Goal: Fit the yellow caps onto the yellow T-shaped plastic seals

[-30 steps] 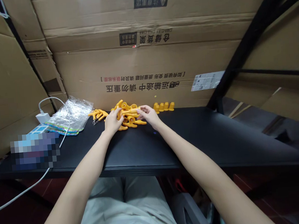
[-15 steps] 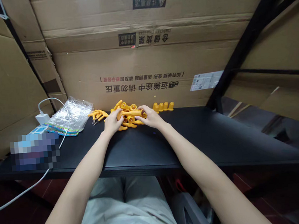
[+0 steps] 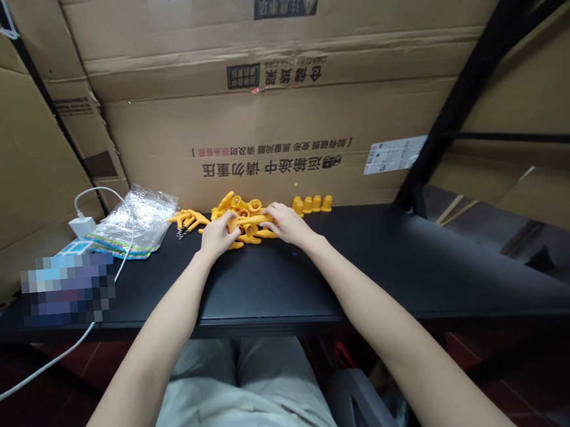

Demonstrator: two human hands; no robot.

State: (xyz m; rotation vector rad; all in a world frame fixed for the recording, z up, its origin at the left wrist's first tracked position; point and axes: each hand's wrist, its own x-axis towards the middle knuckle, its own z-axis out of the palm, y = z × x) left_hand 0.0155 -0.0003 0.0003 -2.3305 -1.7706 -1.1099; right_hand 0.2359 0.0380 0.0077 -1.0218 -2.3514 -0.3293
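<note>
Between both hands lies a yellow plastic hand-shaped toy (image 3: pixel 255 221), held level above a pile of similar yellow pieces. My left hand (image 3: pixel 218 237) is closed round its wider left end. The fingers of my right hand (image 3: pixel 286 222) pinch its right end. Below and behind is the pile of yellow plastic parts (image 3: pixel 252 238), some shaped like small hands and some like hollow cups; my hands partly hide it. To its left several yellow hand-shaped pieces (image 3: pixel 187 218) lie beside small metal bits (image 3: pixel 182 233).
Several yellow cups (image 3: pixel 316 204) stand in a row right of the pile, against the cardboard back wall (image 3: pixel 278 122). Clear plastic bags (image 3: pixel 140 215), a white charger (image 3: pixel 83 226) with its cable and a blurred-out item (image 3: pixel 68 290) occupy the black tabletop's (image 3: pixel 368 266) left side.
The yellow toy between my hands has turned, now showing a slimmer side, and my right fingers have shifted on its end. The other pieces lie as before.
</note>
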